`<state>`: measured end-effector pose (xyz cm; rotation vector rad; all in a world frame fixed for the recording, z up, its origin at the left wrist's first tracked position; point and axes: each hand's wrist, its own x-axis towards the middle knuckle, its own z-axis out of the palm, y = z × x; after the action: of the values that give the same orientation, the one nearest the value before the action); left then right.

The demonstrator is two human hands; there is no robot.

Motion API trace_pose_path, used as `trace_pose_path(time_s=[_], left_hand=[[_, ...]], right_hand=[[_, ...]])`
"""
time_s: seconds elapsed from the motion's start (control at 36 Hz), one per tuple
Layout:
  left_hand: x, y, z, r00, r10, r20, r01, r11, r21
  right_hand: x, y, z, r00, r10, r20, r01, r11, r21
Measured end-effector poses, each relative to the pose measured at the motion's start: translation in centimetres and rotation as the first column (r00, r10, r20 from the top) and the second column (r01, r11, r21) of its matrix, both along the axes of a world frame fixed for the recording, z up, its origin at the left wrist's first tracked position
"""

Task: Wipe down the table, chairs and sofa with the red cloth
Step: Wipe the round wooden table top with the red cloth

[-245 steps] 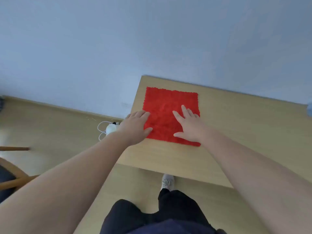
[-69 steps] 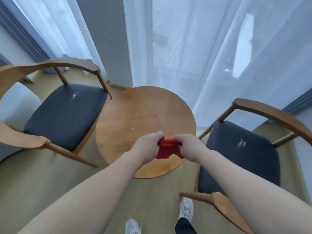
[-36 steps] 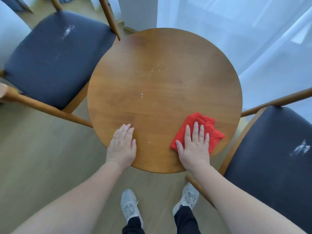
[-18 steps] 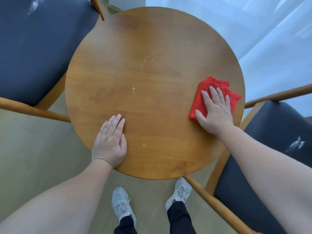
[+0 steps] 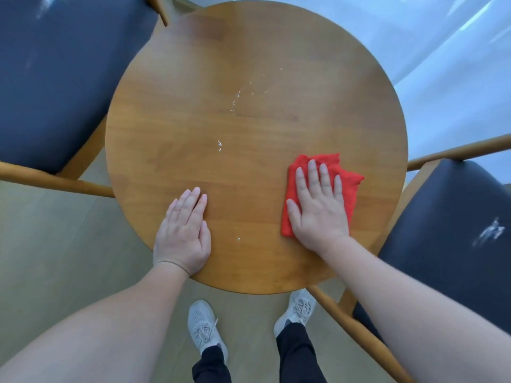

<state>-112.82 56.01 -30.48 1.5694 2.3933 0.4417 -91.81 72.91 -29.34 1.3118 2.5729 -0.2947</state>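
Red cloth [image 5: 351,189]: bright red with a nubbly weave, folded into a compact pad. Uneven layered edges show at its far right corner. It lies flat on the near right part of the counter [image 5: 249,51], inside the rim.
Right hand [image 5: 318,211]: palm down on the red cloth, covering most of it. The fingers [image 5: 312,175] are straight and slightly spread, pressing the fabric onto the wood.
Left hand [image 5: 184,233]: flat on bare wood near the front-left rim, apart from the cloth. The fingers [image 5: 193,200] are straight and held together.
Counter: round, warm brown wood. White specks [image 5: 240,98] are scattered across the centre, and one more lies between the hands.
Left chair [image 5: 60,78]: dark seat, wooden frame, white smear on the seat.
Right chair [image 5: 448,244]: same build, white smear on the seat.
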Motion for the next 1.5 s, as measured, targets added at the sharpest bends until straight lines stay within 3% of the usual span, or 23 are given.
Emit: trace_pose_path(time_s=[0.25, 0.53, 1.03, 1.5], left_hand=[[-0.1, -0.1, 0.1, 1.0, 0.014, 0.016, -0.014, 1.0, 0.003], [-0.2, -0.3, 0.3, 0.999, 0.029, 0.04, -0.028, 0.999, -0.035], [-0.3, -0.5, 0.3, 0.996, 0.074, 0.044, -0.073, 0.997, -0.03], [-0.1, -0.3, 0.1, 0.997, 0.074, 0.023, -0.073, 0.997, -0.02]], right_hand=[[0.4, -9.8, -0.5, 0.961, 0.274, -0.042, -0.276, 0.959, -0.058], [0.7, -7.0, -0.2, 0.909, 0.412, -0.06, -0.415, 0.908, -0.053], [-6.7, 11.5, -0.7, 0.999, 0.005, -0.049, -0.001, 0.998, 0.064], [-7.7, 11.4, -0.7, 0.993, 0.117, -0.002, -0.116, 0.991, 0.071]])
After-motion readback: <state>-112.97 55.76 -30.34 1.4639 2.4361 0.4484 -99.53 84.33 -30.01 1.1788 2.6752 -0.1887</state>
